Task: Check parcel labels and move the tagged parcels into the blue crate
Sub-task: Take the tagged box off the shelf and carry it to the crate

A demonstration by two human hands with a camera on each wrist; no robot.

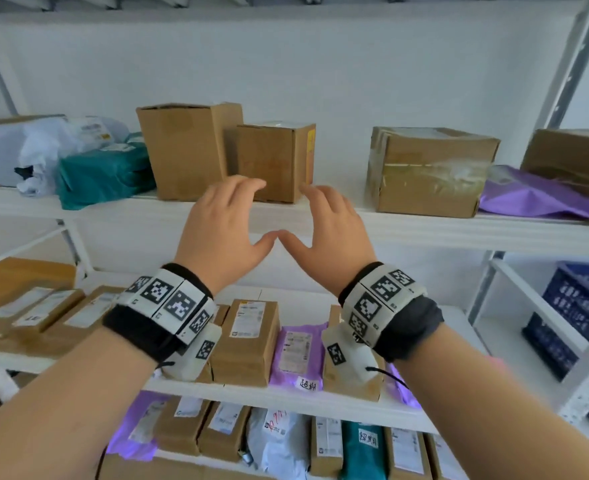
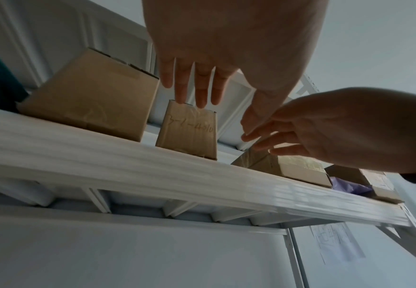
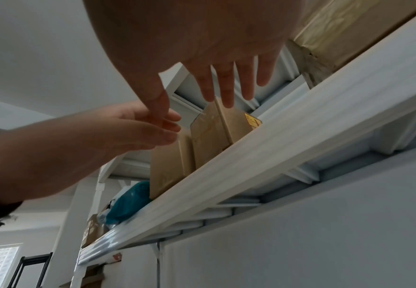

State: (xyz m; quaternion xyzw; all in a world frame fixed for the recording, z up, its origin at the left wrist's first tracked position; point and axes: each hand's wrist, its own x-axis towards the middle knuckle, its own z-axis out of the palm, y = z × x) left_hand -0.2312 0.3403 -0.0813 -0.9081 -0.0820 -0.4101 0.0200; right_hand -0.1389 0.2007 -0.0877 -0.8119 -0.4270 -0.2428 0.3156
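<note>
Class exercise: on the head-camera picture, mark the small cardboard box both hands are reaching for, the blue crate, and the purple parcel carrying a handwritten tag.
small cardboard box (image 1: 279, 150), head view, on its front face.
blue crate (image 1: 579, 299), head view, on its perforated side wall.
purple parcel (image 1: 298, 348), head view, on its printed label.

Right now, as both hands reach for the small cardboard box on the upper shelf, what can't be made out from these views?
- Small brown cardboard box: whether its top carries a label; the head view is too low, and the left hand and right hand cover its lower front.
- Handwritten tag on the purple plastic mailer: too small to read.
- Blue slatted plastic crate: cut off by the right edge; contents hidden.
</note>
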